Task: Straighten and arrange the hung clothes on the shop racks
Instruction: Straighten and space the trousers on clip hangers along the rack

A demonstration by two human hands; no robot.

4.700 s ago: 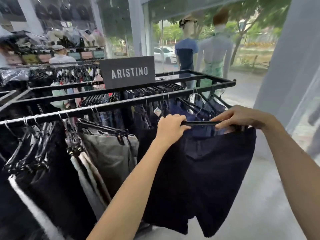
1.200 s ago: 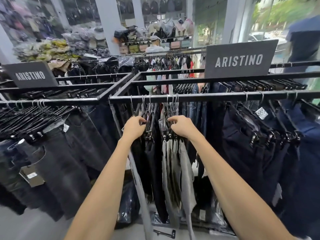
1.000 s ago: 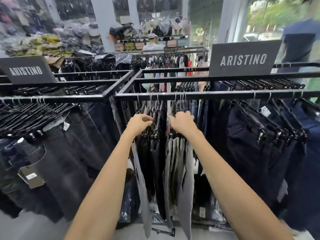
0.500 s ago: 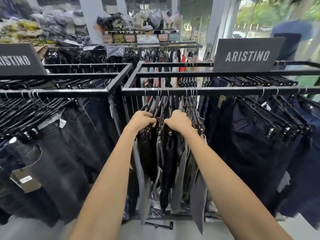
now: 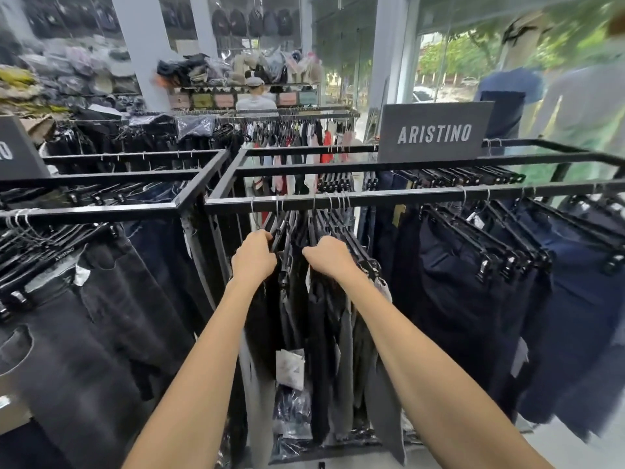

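Note:
A bunch of dark and grey trousers [image 5: 324, 340] hangs on black clip hangers from the front bar of a black metal rack [image 5: 406, 195]. My left hand [image 5: 253, 257] grips the hangers at the left side of the bunch. My right hand [image 5: 329, 257] grips the hangers at its right side. A narrow gap with a few hangers lies between the two hands. Navy trousers [image 5: 473, 299] hang to the right on the same bar. A white price tag [image 5: 290, 367] dangles low in the bunch.
A second rack [image 5: 101, 211] at the left carries dark grey jeans [image 5: 84, 326]. An ARISTINO sign [image 5: 434, 135] stands on the rack top. Further racks, shelves and a person in a cap [image 5: 255, 96] are behind. Mannequins [image 5: 507, 96] stand by the glass front at right.
My hands have spread slightly apart along the bar, parting the bunch of hangers. The view has shifted a little, with the rack sitting lower in the frame.

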